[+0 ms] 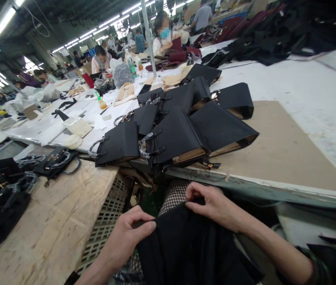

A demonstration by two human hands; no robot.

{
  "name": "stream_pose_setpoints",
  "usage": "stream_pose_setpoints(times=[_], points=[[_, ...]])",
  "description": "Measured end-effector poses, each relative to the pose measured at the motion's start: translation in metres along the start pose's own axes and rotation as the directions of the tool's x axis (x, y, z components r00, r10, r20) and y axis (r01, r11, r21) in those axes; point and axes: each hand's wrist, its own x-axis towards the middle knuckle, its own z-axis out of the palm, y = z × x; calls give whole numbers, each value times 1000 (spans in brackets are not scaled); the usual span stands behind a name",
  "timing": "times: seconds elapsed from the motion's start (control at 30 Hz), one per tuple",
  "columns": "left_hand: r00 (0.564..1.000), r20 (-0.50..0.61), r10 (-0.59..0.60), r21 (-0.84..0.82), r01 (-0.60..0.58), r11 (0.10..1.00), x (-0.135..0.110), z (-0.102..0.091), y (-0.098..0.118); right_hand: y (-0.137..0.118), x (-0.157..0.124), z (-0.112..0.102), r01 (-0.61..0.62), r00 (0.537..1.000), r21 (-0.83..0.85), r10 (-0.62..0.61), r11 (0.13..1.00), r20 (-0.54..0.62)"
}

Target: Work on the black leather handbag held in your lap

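Note:
A black fabric piece [191, 245] lies on my lap at the bottom centre. My left hand [128, 233] pinches its upper left edge between thumb and fingers. My right hand [212, 206] grips its top edge, fingers curled over it. A checked garment [175, 196] shows just above the fabric, between my hands. Several black handbags [180, 126] lie tipped over on the table edge right in front of me, some with wrapped handles.
A brown cardboard sheet [280, 150] covers the table at right. A plywood bench [52, 221] at left carries more black bags [2, 190]. A plastic crate [108, 217] stands below it. Other people work at the long white table [274, 79] behind.

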Motion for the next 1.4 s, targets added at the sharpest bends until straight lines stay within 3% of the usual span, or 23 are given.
stream_pose_setpoints(times=[0.27,0.37,0.47,0.63,0.77,0.87,1.0,1.23,1.4], points=[[999,-15,38,156,-36,987,4,-1,5,-11,0,-4,83,983,-132,-60,988,171],[999,44,31,262,-42,964,14,-5,12,-14,-3,-3,106,985,-151,-83,983,152],[985,170,39,307,-91,947,29,-8,24,-16,-6,-4,117,984,-114,-100,987,145],[920,384,77,202,-165,965,47,-9,37,-17,-11,-6,109,979,-115,-86,987,187],[888,461,-10,15,3,1000,45,-10,27,-18,-13,-6,133,972,-152,-98,979,214],[902,426,-72,-147,147,978,38,-7,13,-21,-14,-4,155,969,-206,-108,966,223],[924,356,-136,-247,233,941,32,-2,8,-25,-15,0,195,965,-240,-143,951,218],[913,348,-215,-158,283,946,40,9,24,-30,-16,6,210,969,-270,-163,940,187],[915,365,-171,-87,217,972,52,25,31,-37,-12,11,242,960,-307,-180,920,216]])
